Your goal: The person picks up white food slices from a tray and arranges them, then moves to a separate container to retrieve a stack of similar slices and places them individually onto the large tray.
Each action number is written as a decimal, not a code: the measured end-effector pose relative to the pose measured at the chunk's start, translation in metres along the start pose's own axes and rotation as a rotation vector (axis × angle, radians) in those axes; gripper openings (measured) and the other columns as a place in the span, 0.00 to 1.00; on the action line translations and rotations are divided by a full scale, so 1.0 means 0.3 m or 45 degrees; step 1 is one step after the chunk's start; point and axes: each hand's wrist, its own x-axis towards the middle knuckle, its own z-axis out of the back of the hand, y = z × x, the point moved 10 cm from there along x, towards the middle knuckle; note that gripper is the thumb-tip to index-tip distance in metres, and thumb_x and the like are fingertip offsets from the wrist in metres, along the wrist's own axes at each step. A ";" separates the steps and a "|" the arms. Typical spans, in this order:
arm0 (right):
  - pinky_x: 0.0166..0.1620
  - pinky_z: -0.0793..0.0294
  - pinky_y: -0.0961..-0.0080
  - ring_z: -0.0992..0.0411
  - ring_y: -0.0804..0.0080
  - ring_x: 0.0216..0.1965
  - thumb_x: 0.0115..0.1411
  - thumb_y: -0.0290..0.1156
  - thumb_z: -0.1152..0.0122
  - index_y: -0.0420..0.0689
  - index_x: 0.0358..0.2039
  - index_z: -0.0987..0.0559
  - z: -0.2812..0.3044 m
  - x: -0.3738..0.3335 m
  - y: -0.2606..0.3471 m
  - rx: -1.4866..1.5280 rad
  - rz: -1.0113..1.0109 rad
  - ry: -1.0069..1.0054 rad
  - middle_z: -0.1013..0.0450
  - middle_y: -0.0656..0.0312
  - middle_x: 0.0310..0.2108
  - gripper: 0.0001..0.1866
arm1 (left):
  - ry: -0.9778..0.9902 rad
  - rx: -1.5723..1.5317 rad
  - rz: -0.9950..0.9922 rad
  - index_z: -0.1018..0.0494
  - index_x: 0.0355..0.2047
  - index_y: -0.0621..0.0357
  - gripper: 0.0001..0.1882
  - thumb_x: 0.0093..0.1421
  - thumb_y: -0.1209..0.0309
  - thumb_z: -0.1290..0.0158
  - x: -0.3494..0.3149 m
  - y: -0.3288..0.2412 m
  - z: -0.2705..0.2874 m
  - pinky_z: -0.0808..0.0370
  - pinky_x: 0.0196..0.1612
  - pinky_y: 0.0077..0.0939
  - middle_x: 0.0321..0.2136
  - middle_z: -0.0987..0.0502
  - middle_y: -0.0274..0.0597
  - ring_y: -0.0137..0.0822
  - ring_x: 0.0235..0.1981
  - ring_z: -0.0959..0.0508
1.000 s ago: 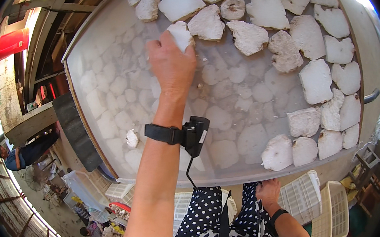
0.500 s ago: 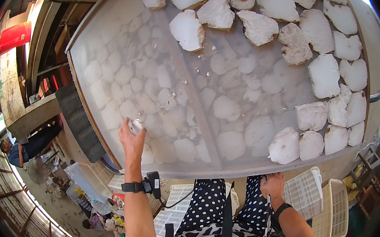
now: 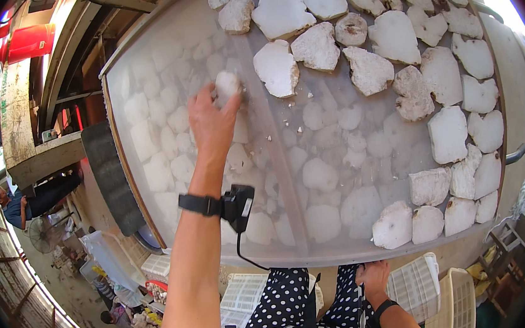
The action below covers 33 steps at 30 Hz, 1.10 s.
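Observation:
My left hand (image 3: 213, 118) reaches over a wide framed table, its thumb and fingers closed round a small pale white chunk (image 3: 227, 88). Beneath it the table's cloudy translucent sheet (image 3: 258, 144) shows blurred pale pieces underneath. Thick white slabs with rough cream edges, such as this one (image 3: 276, 68), lie on top along the far and right sides. Small white crumbs are scattered near the middle. My right hand (image 3: 373, 276) is by the table's near edge, low against my dotted trousers. Its fingers are curled and partly hidden; what they hold cannot be made out.
White plastic crates (image 3: 415, 281) stand below the near edge at right, with a cream basket (image 3: 458, 312) beside them. A metal handle (image 3: 516, 154) juts from the right side. At left are a red bucket (image 3: 31, 43), wooden beams, a fan (image 3: 45, 235) and another person (image 3: 18, 207).
My left hand has moved forward and slightly right over the sheet, carrying the white chunk. The view has shifted a little. My right hand stays by the near edge.

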 end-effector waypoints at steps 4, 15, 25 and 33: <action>0.50 0.38 0.56 0.32 0.52 0.49 0.50 0.35 0.45 0.45 0.41 0.20 -0.010 0.008 0.006 -0.007 -0.015 0.049 0.25 0.52 0.44 0.18 | -0.067 0.071 -0.099 0.26 0.48 0.59 0.26 0.50 0.61 0.38 0.124 -0.103 -0.021 0.27 0.42 0.32 0.37 0.26 0.47 0.40 0.35 0.25; 0.52 0.39 0.58 0.32 0.53 0.51 0.49 0.37 0.46 0.45 0.41 0.20 -0.013 0.011 -0.002 -0.020 -0.017 0.088 0.25 0.52 0.46 0.19 | 0.118 -0.375 -0.338 0.24 0.47 0.58 0.18 0.53 0.76 0.43 0.168 -0.168 -0.074 0.26 0.40 0.22 0.37 0.27 0.39 0.28 0.31 0.25; 0.52 0.38 0.57 0.30 0.53 0.47 0.48 0.35 0.46 0.42 0.38 0.19 0.005 0.019 0.015 -0.039 0.077 -0.026 0.24 0.52 0.41 0.18 | -0.007 -0.273 -0.511 0.23 0.43 0.56 0.17 0.52 0.80 0.44 0.177 -0.216 -0.064 0.25 0.39 0.23 0.38 0.26 0.40 0.30 0.31 0.24; 0.45 0.35 0.58 0.31 0.58 0.47 0.47 0.33 0.44 0.45 0.34 0.19 0.082 -0.050 0.084 0.018 0.023 -0.288 0.25 0.58 0.39 0.13 | 0.070 -0.268 -0.305 0.31 0.51 0.60 0.24 0.52 0.75 0.42 -0.020 -0.110 0.025 0.33 0.54 0.40 0.50 0.32 0.57 0.53 0.53 0.32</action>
